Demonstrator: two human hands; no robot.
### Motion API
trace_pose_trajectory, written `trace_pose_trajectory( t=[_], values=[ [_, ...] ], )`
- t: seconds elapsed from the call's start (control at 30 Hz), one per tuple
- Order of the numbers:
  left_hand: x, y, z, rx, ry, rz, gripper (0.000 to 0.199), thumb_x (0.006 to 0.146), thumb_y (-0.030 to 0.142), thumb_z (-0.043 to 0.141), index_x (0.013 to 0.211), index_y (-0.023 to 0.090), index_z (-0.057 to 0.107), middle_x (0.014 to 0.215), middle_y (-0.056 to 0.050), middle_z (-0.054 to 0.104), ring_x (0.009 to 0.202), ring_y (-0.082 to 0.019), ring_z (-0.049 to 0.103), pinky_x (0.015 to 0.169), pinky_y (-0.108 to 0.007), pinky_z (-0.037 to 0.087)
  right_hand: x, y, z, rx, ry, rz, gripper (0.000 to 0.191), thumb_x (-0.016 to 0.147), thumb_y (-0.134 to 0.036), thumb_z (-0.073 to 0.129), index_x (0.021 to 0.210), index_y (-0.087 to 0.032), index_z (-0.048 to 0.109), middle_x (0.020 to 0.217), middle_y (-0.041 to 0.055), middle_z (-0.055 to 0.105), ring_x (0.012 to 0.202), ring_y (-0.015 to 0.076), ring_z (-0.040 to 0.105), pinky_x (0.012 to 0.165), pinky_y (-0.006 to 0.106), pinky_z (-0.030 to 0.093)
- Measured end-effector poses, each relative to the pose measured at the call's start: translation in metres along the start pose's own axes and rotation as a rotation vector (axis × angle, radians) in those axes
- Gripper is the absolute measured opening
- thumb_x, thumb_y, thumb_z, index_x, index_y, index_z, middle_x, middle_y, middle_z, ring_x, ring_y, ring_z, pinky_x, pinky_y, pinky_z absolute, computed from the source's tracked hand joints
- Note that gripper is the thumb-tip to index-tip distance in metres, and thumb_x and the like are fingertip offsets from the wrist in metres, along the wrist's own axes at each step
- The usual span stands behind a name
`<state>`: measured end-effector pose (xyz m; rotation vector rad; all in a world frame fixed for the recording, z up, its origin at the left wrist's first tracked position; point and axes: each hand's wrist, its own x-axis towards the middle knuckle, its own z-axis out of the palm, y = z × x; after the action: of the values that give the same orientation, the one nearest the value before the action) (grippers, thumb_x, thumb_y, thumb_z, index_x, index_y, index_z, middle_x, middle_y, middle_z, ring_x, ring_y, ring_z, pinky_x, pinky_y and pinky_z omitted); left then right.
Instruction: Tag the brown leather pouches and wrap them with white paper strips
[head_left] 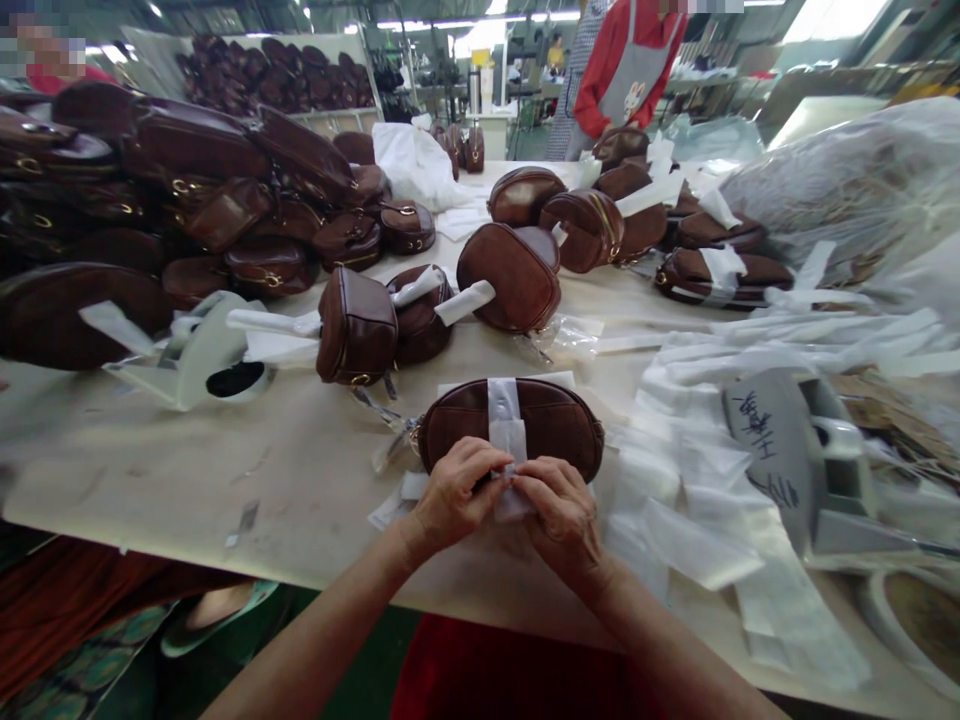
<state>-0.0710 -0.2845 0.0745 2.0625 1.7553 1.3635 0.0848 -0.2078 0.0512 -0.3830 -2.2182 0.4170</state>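
A small dark brown oval handbag (559,425) lies on the table in front of me. A white wrapping strip (503,402) runs down over its middle. At the bag's near side, my left hand (461,487) pinches the strip's lower part between thumb and fingers. My right hand (561,500) meets it there, its fingertips also closed on the strip. Both hands nearly touch each other. Metal hardware at the bag's left end is partly wrapped in clear plastic (390,440).
Brown bags (202,150) are heaped at the left. More bags (510,275) with white strips stand ahead. Tape dispensers (217,350) sit left and right (780,450). Loose white strips (697,520) cover the right side. A person in a grey apron (637,70) stands across the table.
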Motion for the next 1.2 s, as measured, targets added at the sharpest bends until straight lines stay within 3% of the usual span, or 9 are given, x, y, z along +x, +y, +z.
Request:
trace_pose_trajectory(
  t=[0.17, 0.37, 0.6, 0.7, 0.83, 0.93, 1.03, 1.2],
  values=[
    [-0.005, 0.003, 0.003, 0.128, -0.074, 0.1, 0.015, 0.088, 0.019, 0.05, 0.092, 0.017, 0.065, 0.09, -0.008, 0.06, 0.092, -0.019, 0.053, 0.083, -0.035, 0.049, -0.005, -0.001, 0.005, -0.035, 0.06, -0.031, 0.022, 0.081, -0.009, 0.046, 0.091, -0.019, 0.063, 0.086, 0.0067, 0.065, 0.087, 0.0206, 0.055, 0.076, 0.035, 0.047],
    [-0.011, 0.008, 0.003, 0.264, -0.115, 0.149, 0.019, 0.09, 0.02, 0.048, 0.101, 0.014, 0.062, 0.102, -0.011, 0.061, 0.098, -0.021, 0.054, 0.088, -0.036, 0.05, -0.008, -0.002, 0.008, -0.042, 0.076, -0.035, 0.018, 0.085, -0.011, 0.049, 0.093, -0.018, 0.064, 0.088, 0.008, 0.064, 0.09, 0.0212, 0.055, 0.078, 0.037, 0.049],
    [-0.012, -0.003, 0.004, 0.385, -0.097, 0.304, 0.017, 0.087, 0.021, 0.056, 0.101, 0.012, 0.062, 0.105, -0.01, 0.065, 0.099, -0.021, 0.055, 0.087, -0.035, 0.052, -0.023, -0.007, -0.031, -0.049, -0.122, -0.097, 0.038, 0.085, -0.002, 0.043, 0.119, -0.016, 0.055, 0.108, 0.0103, 0.062, 0.108, 0.0218, 0.053, 0.092, 0.04, 0.046],
    [-0.012, -0.006, 0.003, 0.399, -0.113, 0.331, 0.018, 0.088, 0.025, 0.057, 0.101, 0.014, 0.063, 0.107, -0.009, 0.065, 0.1, -0.021, 0.056, 0.087, -0.035, 0.053, -0.036, -0.017, -0.04, -0.061, -0.225, -0.041, 0.029, 0.085, -0.007, 0.047, 0.11, -0.015, 0.059, 0.102, 0.0096, 0.063, 0.099, 0.0217, 0.055, 0.084, 0.037, 0.046],
    [-0.012, -0.008, 0.001, 0.397, -0.12, 0.327, 0.019, 0.088, 0.026, 0.057, 0.101, 0.014, 0.063, 0.107, -0.009, 0.065, 0.1, -0.021, 0.056, 0.087, -0.035, 0.053, -0.045, -0.025, -0.032, -0.101, -0.376, 0.023, 0.023, 0.086, -0.022, 0.053, 0.106, -0.013, 0.06, 0.102, 0.0113, 0.063, 0.088, 0.0232, 0.053, 0.073, 0.037, 0.043],
    [-0.01, -0.008, 0.001, 0.406, -0.139, 0.345, 0.02, 0.087, 0.027, 0.059, 0.1, 0.013, 0.062, 0.106, -0.01, 0.065, 0.099, -0.021, 0.056, 0.087, -0.035, 0.053, -0.042, -0.025, -0.024, -0.198, -0.392, -0.091, 0.015, 0.088, -0.016, 0.051, 0.099, -0.014, 0.061, 0.089, 0.0085, 0.064, 0.076, 0.0202, 0.051, 0.068, 0.034, 0.039],
    [-0.009, -0.007, 0.002, 0.43, -0.168, 0.356, 0.018, 0.087, 0.026, 0.057, 0.099, 0.013, 0.062, 0.106, -0.01, 0.065, 0.098, -0.02, 0.056, 0.087, -0.035, 0.052, -0.036, -0.023, -0.022, -0.309, -0.435, -0.194, 0.021, 0.085, -0.005, 0.048, 0.099, -0.013, 0.061, 0.077, 0.0055, 0.059, 0.069, 0.0193, 0.048, 0.065, 0.032, 0.036],
    [-0.009, -0.005, 0.001, 0.423, -0.15, 0.362, 0.02, 0.088, 0.025, 0.056, 0.101, 0.01, 0.061, 0.106, -0.01, 0.065, 0.097, -0.02, 0.056, 0.086, -0.034, 0.053, -0.029, -0.021, -0.015, -0.36, -0.42, -0.219, 0.018, 0.083, -0.002, 0.05, 0.088, -0.015, 0.061, 0.072, 0.0036, 0.055, 0.066, 0.0184, 0.045, 0.059, 0.031, 0.033]
  ],
)
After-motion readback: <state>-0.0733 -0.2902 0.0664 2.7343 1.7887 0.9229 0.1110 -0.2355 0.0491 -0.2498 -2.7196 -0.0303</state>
